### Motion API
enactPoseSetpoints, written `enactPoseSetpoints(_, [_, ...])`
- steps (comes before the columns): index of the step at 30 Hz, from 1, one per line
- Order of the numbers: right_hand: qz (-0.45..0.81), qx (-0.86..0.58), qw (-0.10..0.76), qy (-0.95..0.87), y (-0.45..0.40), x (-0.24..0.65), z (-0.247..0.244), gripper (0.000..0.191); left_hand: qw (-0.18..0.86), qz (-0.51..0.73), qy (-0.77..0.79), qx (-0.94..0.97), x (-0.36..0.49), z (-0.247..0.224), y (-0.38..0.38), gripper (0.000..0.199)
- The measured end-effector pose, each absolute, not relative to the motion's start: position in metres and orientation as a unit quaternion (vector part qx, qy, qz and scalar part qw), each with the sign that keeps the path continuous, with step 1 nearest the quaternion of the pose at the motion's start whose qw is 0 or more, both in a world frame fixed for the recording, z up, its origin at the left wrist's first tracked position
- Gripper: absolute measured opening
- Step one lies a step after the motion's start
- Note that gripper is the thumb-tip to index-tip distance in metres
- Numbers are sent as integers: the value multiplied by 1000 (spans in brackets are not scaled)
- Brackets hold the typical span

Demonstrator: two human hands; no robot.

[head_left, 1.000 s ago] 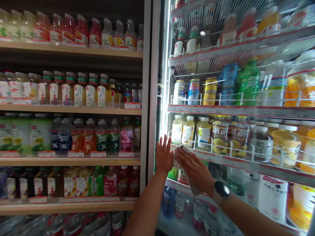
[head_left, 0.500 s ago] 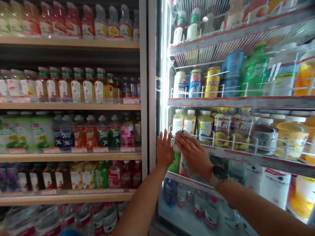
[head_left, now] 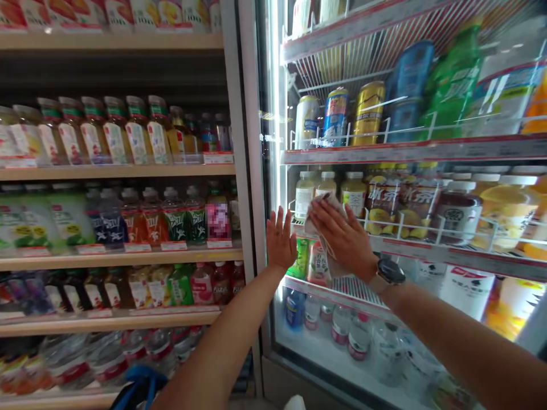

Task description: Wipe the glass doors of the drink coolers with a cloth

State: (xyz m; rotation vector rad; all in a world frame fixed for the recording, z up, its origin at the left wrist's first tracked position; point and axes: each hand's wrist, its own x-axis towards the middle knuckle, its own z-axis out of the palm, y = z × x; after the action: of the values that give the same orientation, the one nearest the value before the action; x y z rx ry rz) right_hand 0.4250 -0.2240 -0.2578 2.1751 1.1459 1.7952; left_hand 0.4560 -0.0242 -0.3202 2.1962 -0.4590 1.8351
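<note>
A glass door [head_left: 363,347] covers the lit fridge on the right, with drinks standing on wire shelves behind it. My left hand [head_left: 281,239] lies against the door's left edge, fingers spread and nothing in it. Just to its right, my right hand [head_left: 342,236], with a dark watch on the wrist, presses a pale cloth [head_left: 314,216] to the glass. Part of the cloth hangs below the palm; the rest is hidden under the fingers.
Open wooden shelves [head_left: 128,171] filled with bottles stand on the left, beside the grey fridge frame [head_left: 252,171]. At the bottom left, a blue object [head_left: 145,378] shows near my left forearm.
The view has tilted down and shifted, so the shelves sit higher. My right hand and the cloth have moved a little right, away from my left hand, and more of the cloth shows.
</note>
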Motion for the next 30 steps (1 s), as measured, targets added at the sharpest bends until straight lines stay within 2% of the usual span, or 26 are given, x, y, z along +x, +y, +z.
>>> enactPoseSetpoints(3, [622, 707, 27, 337, -226, 426, -220, 64, 124, 631, -158, 749, 456, -320, -24, 59])
enactPoseSetpoints(6, [623, 710, 15, 328, -224, 425, -222, 63, 123, 633, -156, 748, 457, -321, -24, 59])
enactPoseSetpoints(15, [566, 719, 86, 395, -218, 419, -343, 56, 108, 639, -148, 747, 457, -322, -23, 58])
enactPoseSetpoints(20, [569, 703, 90, 418, -226, 420, -371, 56, 110, 641, -148, 745, 458, -322, -22, 58])
enactPoseSetpoints(24, [585, 699, 96, 399, -237, 420, -336, 52, 112, 647, -151, 739, 458, -323, -22, 58])
enactPoseSetpoints(30, [650, 695, 67, 300, -277, 416, -231, 55, 128, 644, -167, 735, 455, -320, -22, 58])
